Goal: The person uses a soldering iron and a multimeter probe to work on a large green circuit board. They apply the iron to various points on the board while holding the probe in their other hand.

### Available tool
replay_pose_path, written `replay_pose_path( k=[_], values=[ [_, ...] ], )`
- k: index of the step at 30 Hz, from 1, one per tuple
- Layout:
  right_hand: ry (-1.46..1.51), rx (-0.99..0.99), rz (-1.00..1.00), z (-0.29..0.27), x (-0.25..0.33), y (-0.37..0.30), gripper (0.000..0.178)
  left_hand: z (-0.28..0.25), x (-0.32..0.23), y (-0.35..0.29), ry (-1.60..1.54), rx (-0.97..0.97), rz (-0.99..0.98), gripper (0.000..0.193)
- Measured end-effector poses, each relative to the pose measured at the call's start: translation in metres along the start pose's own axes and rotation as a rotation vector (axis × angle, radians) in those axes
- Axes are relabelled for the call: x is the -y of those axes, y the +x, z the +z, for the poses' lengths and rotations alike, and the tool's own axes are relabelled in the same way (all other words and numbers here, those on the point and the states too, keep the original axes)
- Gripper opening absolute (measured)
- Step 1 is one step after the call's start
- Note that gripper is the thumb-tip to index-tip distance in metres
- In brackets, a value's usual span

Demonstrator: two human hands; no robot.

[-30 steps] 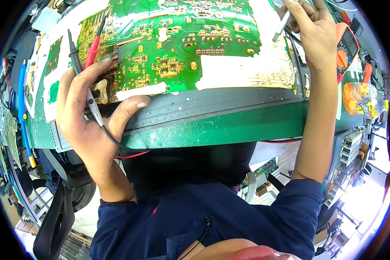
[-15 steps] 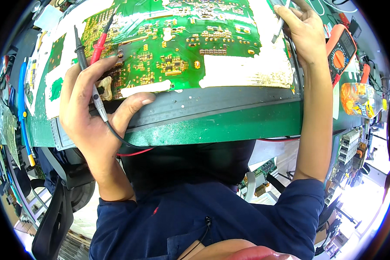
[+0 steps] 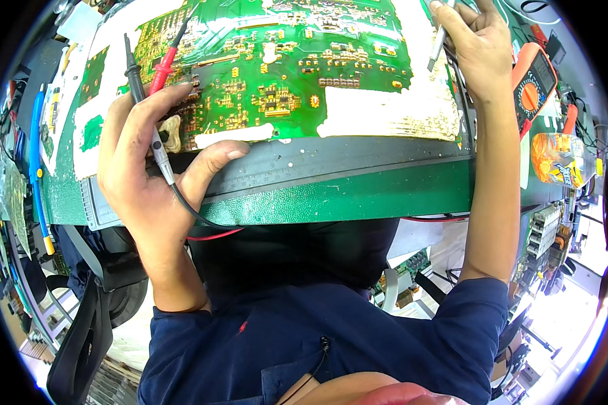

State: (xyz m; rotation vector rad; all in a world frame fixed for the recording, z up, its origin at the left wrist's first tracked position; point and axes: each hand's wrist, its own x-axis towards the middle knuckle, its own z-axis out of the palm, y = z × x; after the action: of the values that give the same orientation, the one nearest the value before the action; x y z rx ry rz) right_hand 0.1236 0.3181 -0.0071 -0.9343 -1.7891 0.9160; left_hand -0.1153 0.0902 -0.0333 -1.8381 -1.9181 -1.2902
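A large green circuit board (image 3: 233,74) with gold-coloured parts and white coated patches lies on a dark grey mat (image 3: 304,158). At its near left edge my left hand (image 3: 142,158) is closed around a black test probe (image 3: 134,77) and a red test probe (image 3: 162,71). Both tips point up and away over the board's left side; whether they touch it I cannot tell. The left thumb sticks out to the right. My right hand (image 3: 483,57), at the far right corner, grips a slim silvery tool (image 3: 437,50) whose lower end is over the white coating.
Right of my right forearm sit an orange multimeter (image 3: 534,84) and a clear bottle (image 3: 559,158) with orange contents. A blue stick with a yellow end (image 3: 35,155) lies at the left. The green tabletop's near edge (image 3: 344,202) runs in front of me.
The board and my left hand with both probes appear slightly further right in the picture. The right hand's tool has shifted slightly, and its grip remains.
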Motion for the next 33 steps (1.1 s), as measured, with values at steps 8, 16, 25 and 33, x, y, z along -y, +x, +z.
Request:
replay_pose_path(
  k=[8,16,25,33],
  values=[
    [-0.063,-0.049,-0.103,0.003,0.020,-0.010,0.053,-0.005,-0.002,-0.001,0.015,0.074,-0.061,0.065],
    [-0.171,-0.104,-0.311,0.008,0.017,-0.018,0.061,-0.004,0.000,-0.003,0.024,0.061,-0.056,0.067],
    [0.282,0.304,-0.569,-0.027,-0.050,0.018,0.062,-0.005,-0.001,-0.001,0.055,0.070,-0.056,0.068],
    [-0.106,-0.171,-0.404,0.009,0.023,-0.024,0.058,-0.007,-0.002,0.000,0.051,0.075,-0.089,0.067]
  ],
)
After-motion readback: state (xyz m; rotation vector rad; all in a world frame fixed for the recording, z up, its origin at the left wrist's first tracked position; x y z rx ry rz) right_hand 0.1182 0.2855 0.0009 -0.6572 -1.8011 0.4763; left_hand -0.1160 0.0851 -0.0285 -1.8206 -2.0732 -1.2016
